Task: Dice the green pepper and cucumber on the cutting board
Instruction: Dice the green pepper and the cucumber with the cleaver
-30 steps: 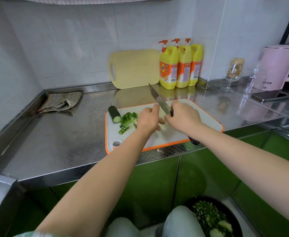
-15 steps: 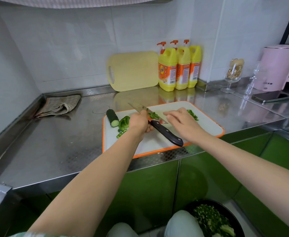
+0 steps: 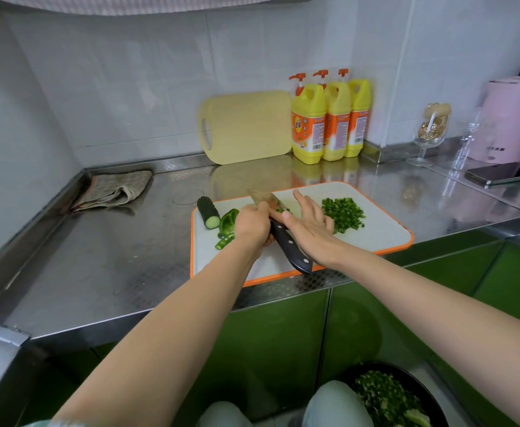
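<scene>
Two hands met over the cutting board [image 3: 385, 229] on the steel table [image 3: 113, 257]: the left hand [image 3: 252, 224] gripped the knife [image 3: 286, 241] near the blade, while the right hand [image 3: 309, 224] lay open and flat, holding nothing. Diced green pepper [image 3: 343, 214] sat piled to its right, with the cucumber [image 3: 208, 212] stub and pepper pieces [image 3: 228, 222] on the board's left end.

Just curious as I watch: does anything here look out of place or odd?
The black-handled knife lies across the orange-rimmed white cutting board, its handle overhanging the front edge. Otherwise nothing stands out.
</scene>
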